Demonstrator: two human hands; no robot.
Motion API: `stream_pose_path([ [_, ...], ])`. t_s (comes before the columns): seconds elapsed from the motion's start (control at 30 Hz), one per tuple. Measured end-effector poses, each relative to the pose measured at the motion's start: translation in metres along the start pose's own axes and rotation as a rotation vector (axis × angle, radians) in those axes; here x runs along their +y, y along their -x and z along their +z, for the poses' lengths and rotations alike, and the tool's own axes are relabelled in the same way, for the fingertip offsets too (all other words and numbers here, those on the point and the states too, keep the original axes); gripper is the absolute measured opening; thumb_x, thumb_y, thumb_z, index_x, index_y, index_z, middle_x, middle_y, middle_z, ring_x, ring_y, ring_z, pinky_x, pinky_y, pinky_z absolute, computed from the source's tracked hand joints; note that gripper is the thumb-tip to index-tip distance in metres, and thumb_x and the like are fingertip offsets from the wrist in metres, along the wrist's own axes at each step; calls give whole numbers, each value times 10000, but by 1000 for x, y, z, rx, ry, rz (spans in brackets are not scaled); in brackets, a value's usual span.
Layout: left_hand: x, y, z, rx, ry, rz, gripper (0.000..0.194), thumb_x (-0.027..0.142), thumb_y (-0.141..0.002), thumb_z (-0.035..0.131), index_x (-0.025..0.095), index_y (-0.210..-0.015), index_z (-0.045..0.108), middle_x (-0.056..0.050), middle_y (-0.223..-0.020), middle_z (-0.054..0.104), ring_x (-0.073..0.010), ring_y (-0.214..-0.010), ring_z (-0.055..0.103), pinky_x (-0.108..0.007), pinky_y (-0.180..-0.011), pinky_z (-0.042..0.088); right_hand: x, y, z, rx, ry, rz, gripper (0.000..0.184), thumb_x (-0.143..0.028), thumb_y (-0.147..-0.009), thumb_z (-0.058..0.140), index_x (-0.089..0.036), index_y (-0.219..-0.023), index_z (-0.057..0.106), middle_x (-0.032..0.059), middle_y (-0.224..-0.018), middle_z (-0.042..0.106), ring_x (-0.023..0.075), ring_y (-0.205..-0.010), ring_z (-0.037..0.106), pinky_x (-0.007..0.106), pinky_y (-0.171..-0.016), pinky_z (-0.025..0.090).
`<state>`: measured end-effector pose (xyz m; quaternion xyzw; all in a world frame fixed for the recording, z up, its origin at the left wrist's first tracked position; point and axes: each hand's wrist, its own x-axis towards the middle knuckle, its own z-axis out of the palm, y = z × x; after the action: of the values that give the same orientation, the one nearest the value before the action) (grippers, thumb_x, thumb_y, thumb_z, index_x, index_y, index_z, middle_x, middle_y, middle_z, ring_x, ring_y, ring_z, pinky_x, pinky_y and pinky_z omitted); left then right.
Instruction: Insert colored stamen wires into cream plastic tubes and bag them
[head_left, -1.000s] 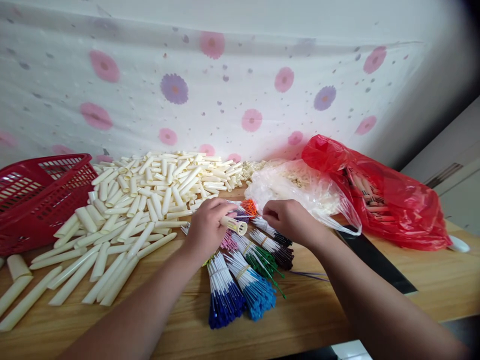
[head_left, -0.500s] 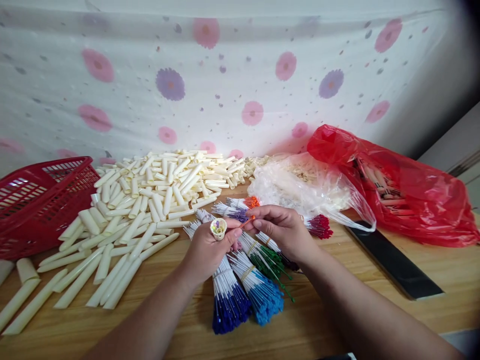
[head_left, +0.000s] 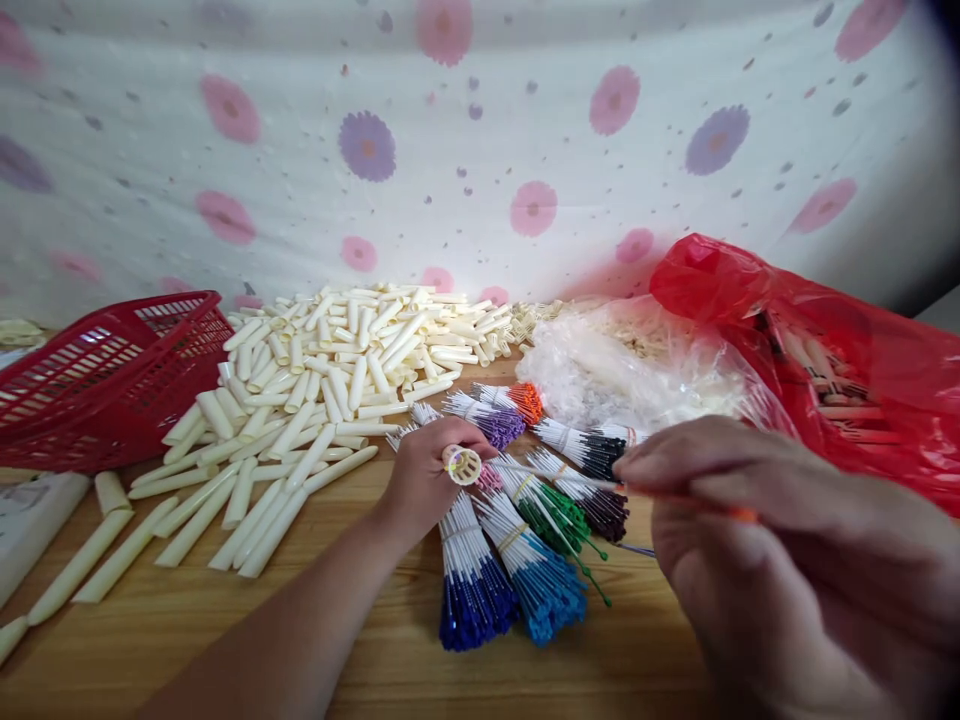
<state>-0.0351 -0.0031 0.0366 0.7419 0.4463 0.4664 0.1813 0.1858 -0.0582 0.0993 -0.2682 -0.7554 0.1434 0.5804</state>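
My left hand (head_left: 431, 470) is closed round a cream plastic tube (head_left: 462, 465), its slotted round end facing me. Close to the camera and blurred, my right hand (head_left: 780, 560) pinches a thin stick with an orange tip (head_left: 739, 514). Its pale end points left towards the tube, apart from it as far as I can see. Below my left hand lie banded bundles of white sticks: dark blue tips (head_left: 478, 605), light blue tips (head_left: 551, 600) and green tips (head_left: 559, 520). Behind are purple tips (head_left: 502, 425), orange tips (head_left: 527, 402) and black tips (head_left: 600, 455).
A heap of cream tubes (head_left: 360, 340) spreads across the left and back of the wooden table (head_left: 600, 660). A red plastic basket (head_left: 142, 390) stands far left. On the right lie a clear plastic bag (head_left: 622, 365) and a red bag (head_left: 847, 330). A flowered sheet (head_left: 450, 200) hangs behind.
My right hand has come from the bundles to my left hand, then drawn back right and closer to the camera with the orange-tipped stick. The tube in my left hand has turned towards me.
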Motion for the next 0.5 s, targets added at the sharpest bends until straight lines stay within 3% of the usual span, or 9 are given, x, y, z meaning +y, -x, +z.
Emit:
stream_pose_path([
  [0.13,0,0,3,-31,-48,32,203,299,-816,592,169,-671,651,-24,-678,674,-152,-660,616,-256,-635,472,-11,-4,3,-125,162,-66,254,-91,-796,577,-255,-990,580,63,-869,709,204,-783,680,354,-711,572],
  [0.23,1,0,4,-38,-39,41,185,294,-818,583,177,-686,641,-25,-701,679,-161,-689,617,-269,-656,477,-7,-10,12,-206,176,-177,220,-85,-802,560,-237,-959,584,68,-841,715,183,-780,688,310,-684,579],
  [0.5,-3,1,5,-57,-80,79,115,268,-829,579,182,-775,633,-18,-744,653,-154,-717,590,-269,-662,462,2,-8,31,-138,161,-209,234,-62,-792,548,-229,-954,579,79,-855,700,175,-803,674,306,-708,576],
])
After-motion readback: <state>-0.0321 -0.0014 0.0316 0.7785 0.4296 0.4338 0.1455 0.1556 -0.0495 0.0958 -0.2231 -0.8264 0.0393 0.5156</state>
